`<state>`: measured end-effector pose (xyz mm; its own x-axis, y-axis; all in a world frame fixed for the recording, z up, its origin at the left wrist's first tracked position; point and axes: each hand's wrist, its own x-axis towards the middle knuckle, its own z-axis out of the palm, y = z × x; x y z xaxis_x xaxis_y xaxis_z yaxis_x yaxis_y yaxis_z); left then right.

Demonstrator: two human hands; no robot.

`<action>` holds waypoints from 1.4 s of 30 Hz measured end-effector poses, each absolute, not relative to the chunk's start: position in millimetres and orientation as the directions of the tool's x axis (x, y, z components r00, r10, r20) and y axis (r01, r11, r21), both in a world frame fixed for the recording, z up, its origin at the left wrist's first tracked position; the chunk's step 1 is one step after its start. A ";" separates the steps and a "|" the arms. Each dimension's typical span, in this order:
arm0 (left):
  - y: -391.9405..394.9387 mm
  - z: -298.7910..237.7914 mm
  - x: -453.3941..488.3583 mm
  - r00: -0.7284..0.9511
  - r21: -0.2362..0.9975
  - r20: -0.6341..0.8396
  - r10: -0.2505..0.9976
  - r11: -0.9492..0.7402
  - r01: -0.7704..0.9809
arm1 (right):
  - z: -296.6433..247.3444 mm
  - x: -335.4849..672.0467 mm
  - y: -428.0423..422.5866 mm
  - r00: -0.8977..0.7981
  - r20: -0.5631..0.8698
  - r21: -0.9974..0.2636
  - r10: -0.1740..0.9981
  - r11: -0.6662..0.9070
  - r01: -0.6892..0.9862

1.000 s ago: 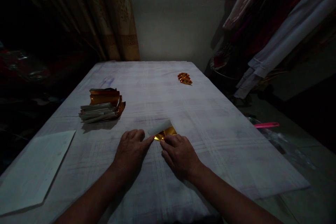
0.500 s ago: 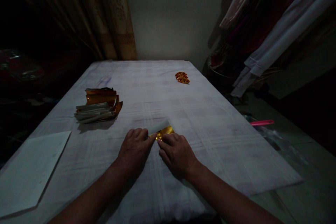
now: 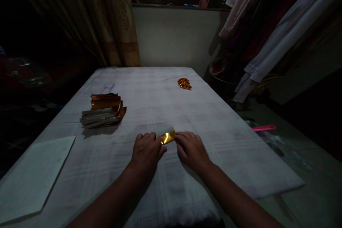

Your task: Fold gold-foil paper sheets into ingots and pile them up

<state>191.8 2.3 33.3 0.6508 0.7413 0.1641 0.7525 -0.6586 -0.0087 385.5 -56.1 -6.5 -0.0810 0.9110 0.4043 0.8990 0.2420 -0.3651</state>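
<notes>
A small strip of shiny gold foil paper (image 3: 168, 137) lies slanted between my hands near the front of the table. My left hand (image 3: 146, 149) grips its left end, fingers curled, thumb stretched out below it. At the right end, the fingertips of my right hand (image 3: 192, 149) pinch the strip. Left of them stands a stack of gold foil papers (image 3: 103, 112), with grey-white backs, bent and partly upright. Several folded gold foil pieces (image 3: 184, 83) sit in a small overlapping row at the far right of the table.
The table (image 3: 149, 103) wears a pale checked cloth. A white sheet (image 3: 40, 174) lies at its left edge. Clothes (image 3: 288, 25) hang at the right, a curtain (image 3: 117, 25) at the back left. A pink handle (image 3: 264, 128) and clear plastic lie beyond the right edge.
The foil paper, with its grey-white side showing before, is now a narrower, all-gold strip. My hands have moved apart to its two ends. The view has tilted up slightly.
</notes>
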 end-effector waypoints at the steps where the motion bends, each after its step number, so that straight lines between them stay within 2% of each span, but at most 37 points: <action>1: 4.7 34.5 192.2 0.658 -0.009 0.152 0.738 -0.664 0.747 | -6.9 389.9 -55.2 -0.084 0.385 -0.376 0.919 0.240 0.895; 8: 16.1 37.5 195.6 0.763 -0.072 0.142 0.630 -0.762 0.643 | -5.4 396.8 -52.3 -0.148 0.397 -0.374 0.906 0.307 0.875; 13: 23.1 34.3 171.9 0.806 -0.095 0.112 0.581 -0.801 0.591 | -3.4 388.9 -46.6 -0.239 0.444 -0.252 0.864 0.376 0.892; 19: 25.1 30.6 146.5 0.833 -0.089 0.223 0.506 -0.841 0.534 | -3.2 374.5 -40.9 -0.385 0.504 -0.141 0.773 0.513 0.847; 26: 8.7 29.9 157.2 0.778 -0.061 0.245 0.579 -0.792 0.608 | -2.6 376.6 -38.2 -0.393 0.369 -0.210 0.842 0.488 0.847; 31: 14.6 32.9 174.2 0.818 -0.115 0.110 0.564 -0.811 0.574 | 6.8 375.7 -31.2 -0.410 0.263 -0.164 0.873 0.459 0.873; 36: 23.2 30.8 181.7 0.849 -0.118 0.092 0.521 -0.841 0.529 | 1.7 377.1 -28.3 -0.439 0.333 -0.113 0.834 0.498 0.860; 39: 20.3 28.7 176.6 0.844 -0.126 0.110 0.525 -0.835 0.535 | -5.0 382.5 -29.1 -0.395 0.405 -0.177 0.825 0.494 0.851; 42: 11.1 28.5 167.8 0.837 -0.137 0.130 0.532 -0.826 0.547 | -8.3 385.1 -30.1 -0.340 0.409 -0.279 0.847 0.471 0.837</action>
